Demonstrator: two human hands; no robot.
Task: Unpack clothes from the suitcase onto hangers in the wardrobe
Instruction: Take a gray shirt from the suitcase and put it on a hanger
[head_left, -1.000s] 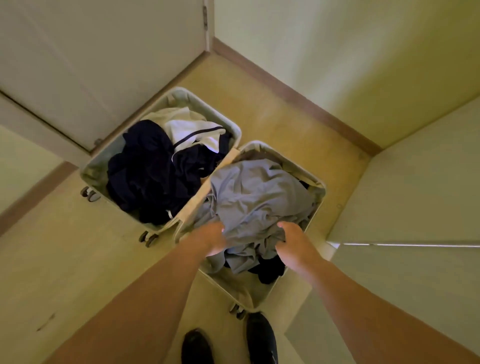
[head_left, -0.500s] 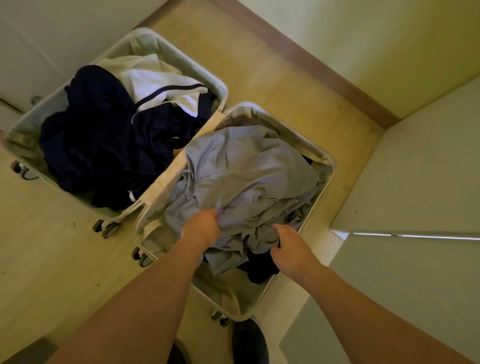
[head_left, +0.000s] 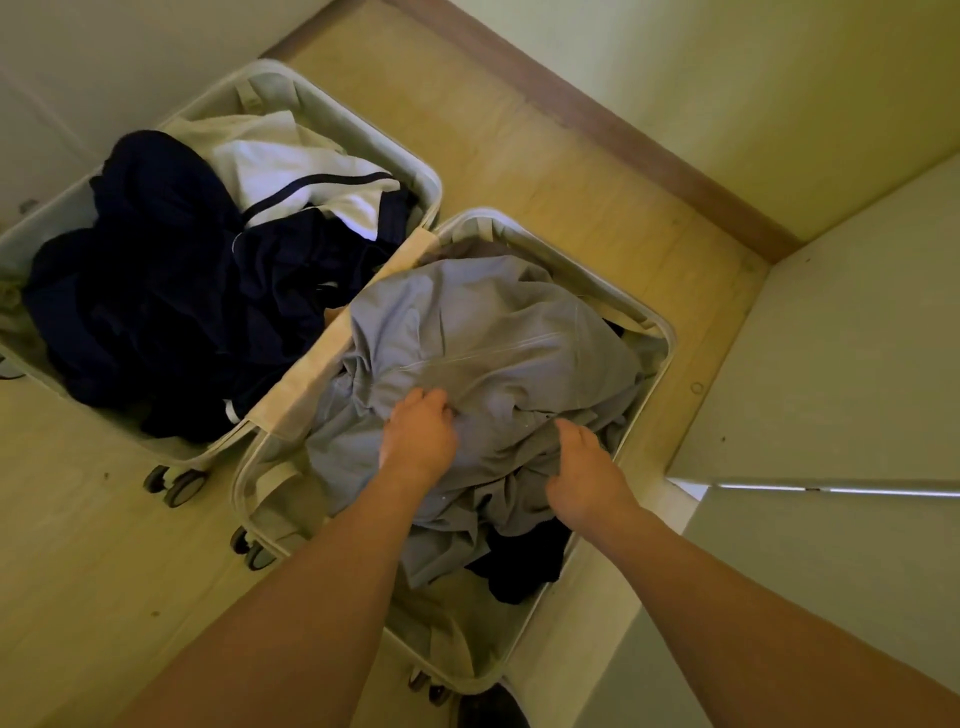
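Our left hand (head_left: 420, 435) grips the grey garment (head_left: 483, 353) in the suitcase's (head_left: 655, 319) right half; our right hand (head_left: 586, 470) clutches its near folds; dark clothes (head_left: 171, 291) fill the left half.

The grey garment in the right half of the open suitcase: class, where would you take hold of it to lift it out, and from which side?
Probably the near bunched folds of the grey garment, from above on the person's side. It lies crumpled and heaped, and the left hand and right hand already hold fabric there.
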